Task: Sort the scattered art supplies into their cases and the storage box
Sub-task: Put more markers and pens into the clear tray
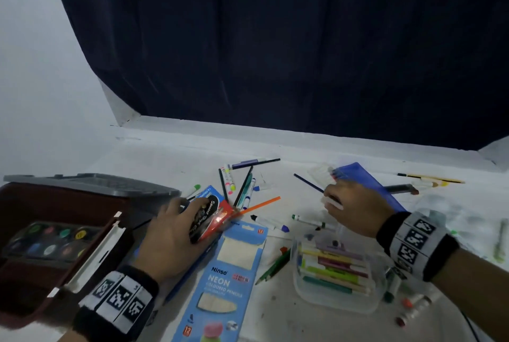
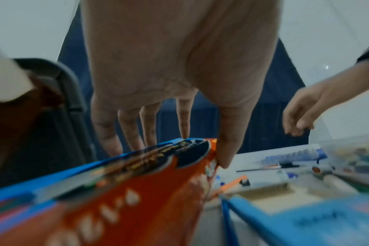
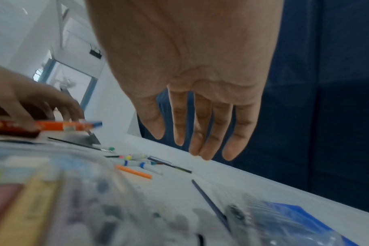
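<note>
My left hand [image 1: 179,223] grips a red and black pencil pack [image 1: 210,217] beside the storage box, tilting it off the table. Its thumb [image 2: 228,146] presses the pack [image 2: 137,191] from the right, and the fingers lie behind it. My right hand [image 1: 349,203] hovers with straight fingers [image 3: 202,133] and holds nothing. It is over a dark blue pencil [image 1: 308,183] and the near end of a blue plastic pack [image 1: 369,187]. The dark red storage box [image 1: 19,203] at the left holds a paint palette [image 1: 46,239].
A grey lid [image 1: 91,184] lies behind the box. A blue Neon pencil case [image 1: 231,272] lies flat in front. A clear tub [image 1: 303,289] of crayons stands at the right. Markers, an orange pencil [image 1: 259,205] and other pencils are scattered mid-table. A dark curtain [image 1: 275,52] hangs behind.
</note>
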A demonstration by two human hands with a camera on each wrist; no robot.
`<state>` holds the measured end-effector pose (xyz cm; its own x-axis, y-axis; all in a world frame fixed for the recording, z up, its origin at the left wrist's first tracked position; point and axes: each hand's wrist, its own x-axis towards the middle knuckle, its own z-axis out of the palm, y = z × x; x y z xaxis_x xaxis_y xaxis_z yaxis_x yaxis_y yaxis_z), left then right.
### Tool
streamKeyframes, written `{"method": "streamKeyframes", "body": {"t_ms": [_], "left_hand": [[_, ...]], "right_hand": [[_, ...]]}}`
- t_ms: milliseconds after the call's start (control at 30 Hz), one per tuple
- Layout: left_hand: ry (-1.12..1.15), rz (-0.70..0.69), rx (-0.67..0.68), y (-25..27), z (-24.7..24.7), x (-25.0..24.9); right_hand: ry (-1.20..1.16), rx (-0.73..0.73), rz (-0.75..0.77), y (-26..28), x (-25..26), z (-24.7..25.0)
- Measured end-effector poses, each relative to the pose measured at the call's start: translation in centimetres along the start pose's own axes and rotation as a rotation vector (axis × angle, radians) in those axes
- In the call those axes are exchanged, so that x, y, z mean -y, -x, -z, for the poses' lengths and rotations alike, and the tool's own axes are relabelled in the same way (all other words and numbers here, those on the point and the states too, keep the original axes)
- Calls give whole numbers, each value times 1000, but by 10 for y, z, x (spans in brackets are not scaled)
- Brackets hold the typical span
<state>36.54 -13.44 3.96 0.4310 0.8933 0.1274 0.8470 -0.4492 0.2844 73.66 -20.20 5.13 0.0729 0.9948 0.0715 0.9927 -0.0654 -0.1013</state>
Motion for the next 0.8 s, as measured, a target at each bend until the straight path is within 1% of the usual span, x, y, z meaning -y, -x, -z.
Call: {"method": "streamKeyframes", "body": {"t_ms": [67, 133, 200, 300, 367, 400, 467, 567, 633, 700, 800], "left_hand": [[136, -70, -43, -6, 12, -20], [266, -91, -75, -12, 21, -38], [389, -94, -109, -17, 27, -55], [614, -57, -133, -22, 27, -75], [724, -31, -140, -25, 20, -80], [777, -20, -136, -25, 14, -82], [886, 3, -129, -24, 2, -84], [1016, 65, -175, -21, -15, -86], [1092, 113, -181, -14, -20, -87], [1128, 137, -182, -6, -23, -86], [1172, 161, -122, 11, -22, -83]], "right_hand": [[88, 35, -64, -17, -16, -3], [167, 93, -147, -30, -32, -5], [222, 169, -198, -39, -47, -9], [213, 297, -242, -46, -63, -19], [167, 335, -230, -49, -70, -26], [145, 331, -217, -49, -72, -28], [131, 277, -228, -47, -73, -27], [23, 149, -281, -36, -63, -10], [-136, 68, -281, -21, -49, 8], [-332, -39, -243, -1, -34, 24], [-544, -165, -174, 43, -13, 38]]}}
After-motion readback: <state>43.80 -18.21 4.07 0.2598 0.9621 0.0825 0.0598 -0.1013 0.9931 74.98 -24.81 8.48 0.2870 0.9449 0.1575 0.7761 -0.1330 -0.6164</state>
